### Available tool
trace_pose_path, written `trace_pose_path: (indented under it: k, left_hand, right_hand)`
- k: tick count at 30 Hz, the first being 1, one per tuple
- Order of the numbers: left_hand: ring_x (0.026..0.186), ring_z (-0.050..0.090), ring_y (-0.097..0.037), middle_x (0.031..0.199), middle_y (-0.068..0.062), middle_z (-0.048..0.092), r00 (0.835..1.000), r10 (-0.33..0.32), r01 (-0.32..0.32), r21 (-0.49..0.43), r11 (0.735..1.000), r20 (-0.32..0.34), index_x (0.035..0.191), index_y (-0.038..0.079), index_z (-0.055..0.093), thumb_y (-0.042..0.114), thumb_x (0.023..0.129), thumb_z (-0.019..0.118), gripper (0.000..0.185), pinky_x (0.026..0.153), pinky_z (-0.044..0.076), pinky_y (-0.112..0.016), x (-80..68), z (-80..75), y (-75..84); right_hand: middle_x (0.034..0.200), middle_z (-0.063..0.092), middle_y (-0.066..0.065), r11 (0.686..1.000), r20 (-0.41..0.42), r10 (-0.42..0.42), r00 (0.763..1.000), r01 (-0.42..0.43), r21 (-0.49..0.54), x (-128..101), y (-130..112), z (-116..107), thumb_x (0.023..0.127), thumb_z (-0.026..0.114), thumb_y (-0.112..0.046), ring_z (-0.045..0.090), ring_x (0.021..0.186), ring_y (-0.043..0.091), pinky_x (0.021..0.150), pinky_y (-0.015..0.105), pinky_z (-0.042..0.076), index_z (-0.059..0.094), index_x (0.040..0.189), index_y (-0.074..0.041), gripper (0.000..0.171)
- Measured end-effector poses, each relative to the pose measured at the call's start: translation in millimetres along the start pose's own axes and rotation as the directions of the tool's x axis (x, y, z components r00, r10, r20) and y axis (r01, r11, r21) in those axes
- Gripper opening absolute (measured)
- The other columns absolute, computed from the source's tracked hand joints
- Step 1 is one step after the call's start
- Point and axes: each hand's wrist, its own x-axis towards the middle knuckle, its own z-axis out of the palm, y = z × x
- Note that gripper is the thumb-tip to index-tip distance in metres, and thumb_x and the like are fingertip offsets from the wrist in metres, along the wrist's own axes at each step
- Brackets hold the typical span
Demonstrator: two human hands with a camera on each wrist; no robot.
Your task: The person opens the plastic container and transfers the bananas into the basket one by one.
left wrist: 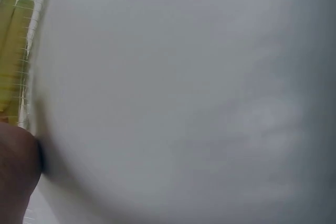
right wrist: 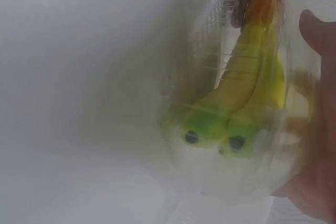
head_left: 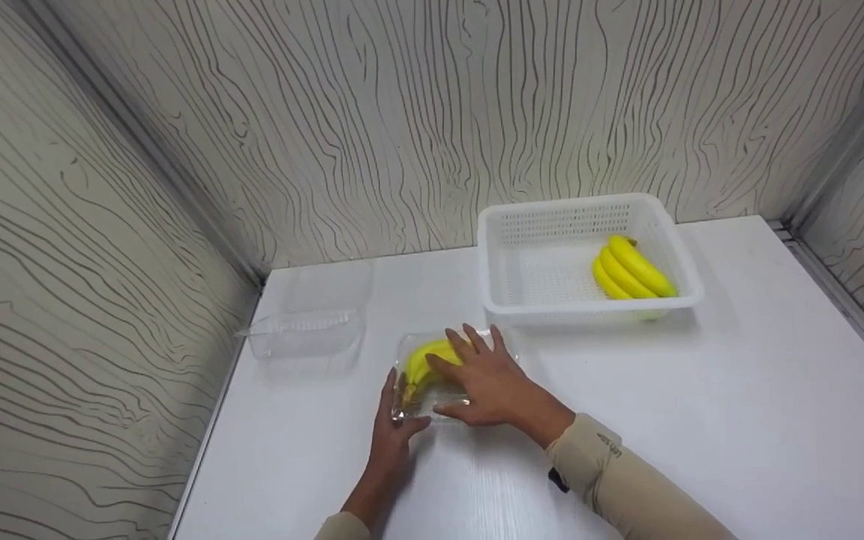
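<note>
A clear plastic clamshell box (head_left: pixel 443 409) with a bunch of yellow bananas (head_left: pixel 421 364) inside lies on the table, its lid over the fruit. My left hand (head_left: pixel 391 439) holds the box's left end, thumb at the near corner and fingers along the side. Spread across the top and right part of the lid is my right hand (head_left: pixel 492 382), its fingers apart and pressing. In the right wrist view the green, dark-tipped banana ends (right wrist: pixel 215 132) show through the clear wall. The left wrist view catches only an edge of the box and part of a hand.
A white perforated basket (head_left: pixel 589 306) stands at the back right with another bunch of bananas (head_left: pixel 631 270) in its right side. At the back left sits a second clear clamshell box (head_left: pixel 304 339), its lid raised. Patterned panels (head_left: pixel 402 120) wall the white table (head_left: pixel 739 420).
</note>
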Motion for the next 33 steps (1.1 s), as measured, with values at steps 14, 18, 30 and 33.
trace_pose_path:
  k: [14, 18, 30, 33]
  left_hand:
    - [0.167, 0.018, -0.044, 0.182, -0.013, 0.012, 0.999, 0.008, -0.009, 0.025, 1.0, 0.031, 0.173, 0.028, 0.011, 0.024, 0.089, 0.073, 0.105, 0.131, 0.025, -0.068, -4.3, -0.8, -0.3]
    - [0.166, 0.019, -0.046, 0.182, -0.016, 0.012, 0.999, 0.036, -0.036, 0.022, 0.999, 0.03, 0.173, 0.024, 0.012, 0.022, 0.09, 0.074, 0.103, 0.131, 0.028, -0.067, -3.2, -1.8, 0.8]
    - [0.167, 0.016, -0.045, 0.182, -0.015, 0.011, 0.999, 0.025, -0.024, -0.019, 1.0, 0.042, 0.173, 0.024, 0.012, 0.019, 0.089, 0.072, 0.104, 0.133, 0.021, -0.068, -2.8, -2.1, 2.7]
    - [0.167, 0.018, -0.045, 0.182, -0.014, 0.013, 0.999, 0.016, -0.016, -0.015, 1.0, 0.034, 0.173, 0.025, 0.013, 0.019, 0.087, 0.072, 0.104, 0.132, 0.022, -0.069, -2.3, -1.8, 3.4]
  right_hand:
    - [0.171, 0.038, 0.022, 0.992, 0.021, -0.075, 0.997, 0.077, -0.103, 28.3, -11.5, 7.0, 0.092, 0.051, -0.084, 0.04, 0.157, 0.047, 0.123, 0.075, 0.033, 0.041, 0.165, -0.036, 0.088]
    - [0.17, 0.04, 0.023, 0.991, 0.012, -0.07, 0.997, 0.071, -0.116, 28.4, -13.8, 9.2, 0.096, 0.044, -0.084, 0.042, 0.156, 0.047, 0.122, 0.076, 0.033, 0.045, 0.163, -0.037, 0.082]
    - [0.171, 0.038, 0.023, 0.994, 0.057, -0.06, 0.997, 0.065, -0.085, 27.8, -16.0, 5.1, 0.101, 0.04, -0.078, 0.041, 0.156, 0.048, 0.123, 0.077, 0.032, 0.043, 0.164, -0.036, 0.076]
    - [0.172, 0.036, 0.023, 0.996, 0.067, -0.055, 0.996, 0.059, -0.06, 28.2, -15.8, 4.4, 0.101, 0.041, -0.077, 0.039, 0.156, 0.048, 0.124, 0.077, 0.029, 0.043, 0.164, -0.035, 0.075]
